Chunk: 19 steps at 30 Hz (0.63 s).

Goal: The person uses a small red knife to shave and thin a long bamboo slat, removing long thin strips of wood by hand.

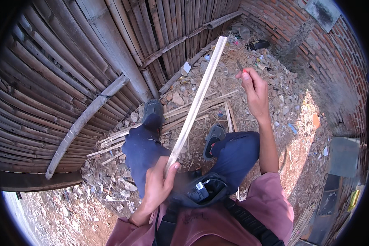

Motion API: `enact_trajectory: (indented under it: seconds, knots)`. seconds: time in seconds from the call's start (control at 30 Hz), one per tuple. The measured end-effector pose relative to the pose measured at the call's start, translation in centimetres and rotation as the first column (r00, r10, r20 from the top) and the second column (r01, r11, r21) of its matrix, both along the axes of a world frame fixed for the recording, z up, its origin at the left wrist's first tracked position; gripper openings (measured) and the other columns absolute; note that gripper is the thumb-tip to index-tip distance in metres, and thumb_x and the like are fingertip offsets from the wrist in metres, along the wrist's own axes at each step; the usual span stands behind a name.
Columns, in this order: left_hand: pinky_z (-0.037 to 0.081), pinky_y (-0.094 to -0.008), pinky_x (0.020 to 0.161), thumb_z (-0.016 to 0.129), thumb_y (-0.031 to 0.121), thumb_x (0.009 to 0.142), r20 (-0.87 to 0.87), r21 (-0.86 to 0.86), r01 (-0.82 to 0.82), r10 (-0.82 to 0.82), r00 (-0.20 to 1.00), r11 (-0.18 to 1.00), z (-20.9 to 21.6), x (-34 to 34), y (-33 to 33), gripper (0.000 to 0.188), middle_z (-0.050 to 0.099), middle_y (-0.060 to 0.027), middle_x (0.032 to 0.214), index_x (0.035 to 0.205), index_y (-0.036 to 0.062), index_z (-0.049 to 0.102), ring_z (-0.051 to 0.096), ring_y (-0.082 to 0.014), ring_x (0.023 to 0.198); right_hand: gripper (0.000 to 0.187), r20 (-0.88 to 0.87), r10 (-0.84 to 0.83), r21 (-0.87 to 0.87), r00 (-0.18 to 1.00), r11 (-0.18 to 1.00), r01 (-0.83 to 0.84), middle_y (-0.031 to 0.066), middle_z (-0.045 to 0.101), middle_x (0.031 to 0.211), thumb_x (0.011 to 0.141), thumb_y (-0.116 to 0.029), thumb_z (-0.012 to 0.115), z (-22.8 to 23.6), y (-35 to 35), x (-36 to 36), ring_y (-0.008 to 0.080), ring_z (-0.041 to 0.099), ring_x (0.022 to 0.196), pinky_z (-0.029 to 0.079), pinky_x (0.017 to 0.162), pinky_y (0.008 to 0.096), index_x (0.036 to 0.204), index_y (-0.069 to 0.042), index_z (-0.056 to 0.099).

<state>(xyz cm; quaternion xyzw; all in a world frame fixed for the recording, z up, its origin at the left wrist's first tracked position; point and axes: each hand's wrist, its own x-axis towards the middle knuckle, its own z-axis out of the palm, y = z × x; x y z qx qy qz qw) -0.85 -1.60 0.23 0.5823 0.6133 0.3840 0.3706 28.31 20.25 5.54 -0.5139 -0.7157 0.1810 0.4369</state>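
My left hand [158, 182] is closed round the lower end of a long pale bamboo strip [197, 100]. The strip slants up and away to the right, with a lengthwise groove or split along it. To the right, my raised right hand [255, 92] pinches a small tool with a bit of red at the fingers and a thin dark blade [239, 64], apparently a small knife. Its handle is mostly hidden in the grip. A gap separates this hand from the strip. More pale strips [180, 115] lie on the ground around my feet.
A bamboo-slat wall [49, 90] with a curved pole [84, 123] rises at the left. At the right stands a brick wall [315, 49], with a grey panel [344, 156] near it. Rubble [283, 102] and litter cover the ground. An open black pouch [205, 192] hangs at my waist.
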Motion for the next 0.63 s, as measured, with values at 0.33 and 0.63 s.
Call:
enact_trajectory:
  seconds: [0.33,0.63]
  knots:
    - [0.041,-0.0348,0.053,0.068,0.015,0.105,0.011,0.077,0.024,-0.025,1.0,0.997,1.7,1.9,2.0,0.014,0.06,-0.0093,0.064,0.106,0.0006,0.066,0.055,-0.019,0.055,0.031,0.199,0.42,0.191,0.885,0.87,-0.455,0.0063,0.066,0.076,0.093,-0.034,0.081,-3.8,-10.5,-6.1,0.0254,0.069,0.061,0.053,0.055,0.0357,0.094,-0.006,0.068]
    - [0.051,-0.0447,0.061,0.07,0.018,0.103,-0.005,0.057,0.07,-0.069,0.998,0.996,2.3,2.3,1.9,0.02,0.069,-0.0227,0.076,0.111,0.0012,0.065,0.072,-0.0418,0.07,0.032,0.232,0.453,0.199,0.86,0.844,-0.498,0.0061,0.063,0.074,0.092,-0.035,0.08,-4.2,-11.0,-6.1,0.0271,0.067,0.06,0.052,0.055,0.0369,0.095,-0.006,0.067]
